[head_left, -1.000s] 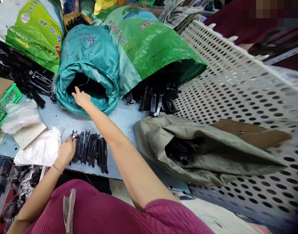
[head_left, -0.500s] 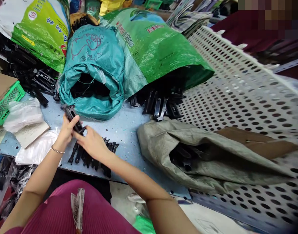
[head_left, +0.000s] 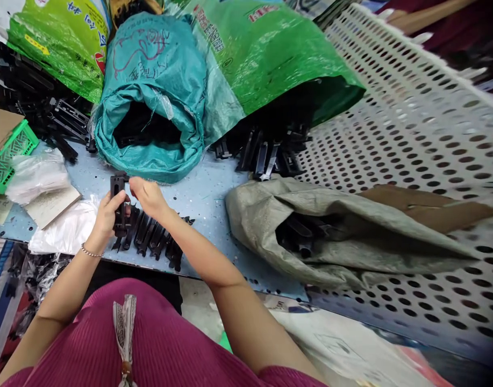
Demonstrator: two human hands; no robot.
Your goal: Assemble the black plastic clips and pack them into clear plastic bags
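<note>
My left hand (head_left: 105,217) is wrapped round a long black plastic part (head_left: 118,189), held upright over the blue table (head_left: 206,196). My right hand (head_left: 146,194) pinches the same part near its top end. Just below both hands lies a row of several black plastic parts (head_left: 153,239), side by side near the table's front edge. Behind my hands a teal woven sack (head_left: 149,107) lies open towards me, its inside dark.
A green sack (head_left: 266,64) spills black parts (head_left: 266,153) at the back. A grey sack (head_left: 335,236) with black parts lies on the right over a white perforated panel (head_left: 411,123). Left: clear plastic bags (head_left: 36,174), a green basket (head_left: 10,158), more black parts (head_left: 48,118).
My right hand came back from the mouth of the teal sack to my left hand. Both hands now hold one black part, turned from slanting to upright above the row.
</note>
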